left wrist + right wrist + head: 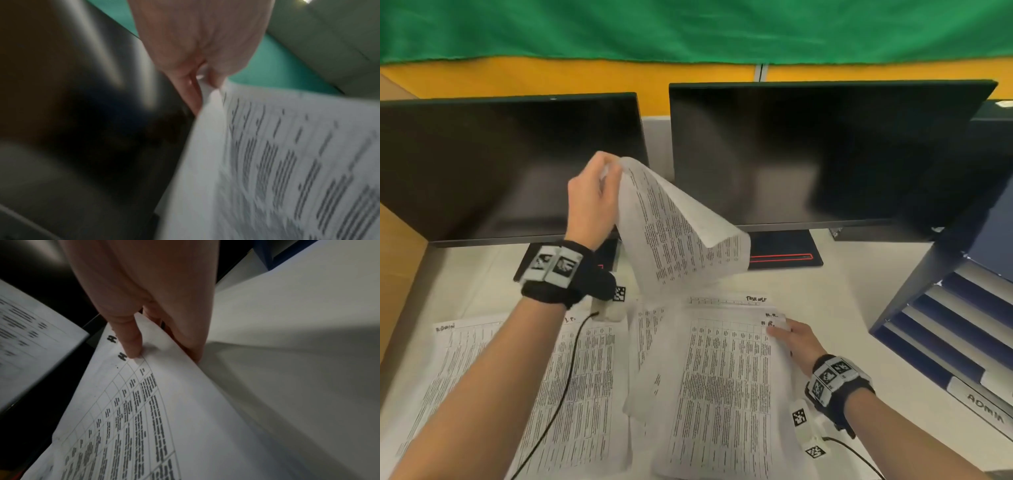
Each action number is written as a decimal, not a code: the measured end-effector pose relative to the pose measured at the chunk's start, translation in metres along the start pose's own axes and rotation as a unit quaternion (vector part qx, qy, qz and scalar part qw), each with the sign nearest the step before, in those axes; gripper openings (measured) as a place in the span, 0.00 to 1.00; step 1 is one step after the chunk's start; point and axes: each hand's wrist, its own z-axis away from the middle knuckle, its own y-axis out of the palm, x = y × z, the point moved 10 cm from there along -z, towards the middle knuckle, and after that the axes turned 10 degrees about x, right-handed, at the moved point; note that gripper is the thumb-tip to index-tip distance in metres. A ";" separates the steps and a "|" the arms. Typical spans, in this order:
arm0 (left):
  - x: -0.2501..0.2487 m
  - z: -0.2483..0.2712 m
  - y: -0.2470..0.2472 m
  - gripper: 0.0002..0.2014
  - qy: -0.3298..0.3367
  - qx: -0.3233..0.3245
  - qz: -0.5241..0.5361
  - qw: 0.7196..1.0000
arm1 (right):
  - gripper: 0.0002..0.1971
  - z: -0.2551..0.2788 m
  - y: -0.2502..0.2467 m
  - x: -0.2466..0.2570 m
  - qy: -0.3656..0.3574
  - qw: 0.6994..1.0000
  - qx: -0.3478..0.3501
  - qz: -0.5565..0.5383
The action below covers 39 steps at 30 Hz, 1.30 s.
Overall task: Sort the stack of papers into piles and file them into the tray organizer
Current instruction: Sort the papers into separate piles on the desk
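Two dark monitors (pixel 818 154) stand behind the raised hand, and the blue tray organizer (pixel 962 308) sits off to the right of both grips, its lowest visible shelf labelled for admin. On the white desk (pixel 842 291) below the lifted sheet lie the papers: a pile (pixel 582 394) under the left forearm, marked in its top corner, and another pile (pixel 722 377) under the right hand, hand-lettered "H.R." at the corner.

The left hand (pixel 592 202) is up in front of the monitors, thumb and fingers pinched on the top edge of one sheet (pixel 674 233), which hangs curling down from that pinch toward the desk. The right hand (pixel 796 339) has its thumb on top of the right pile's corner and fingers tucked under the edge there, so it is closed on that corner, lightly.

This looks like the sorting step, not yet the filing. Next, I would judge, the hanging sheet's corner label needs reading, then the sheet laid flat on its matching pile. Held by one edge, it flops, so squaring it will take care.
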 end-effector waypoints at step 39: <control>0.136 0.108 0.238 0.12 -0.098 0.435 -0.212 0.869 | 0.16 0.006 0.005 0.009 -0.092 0.988 0.019 0.119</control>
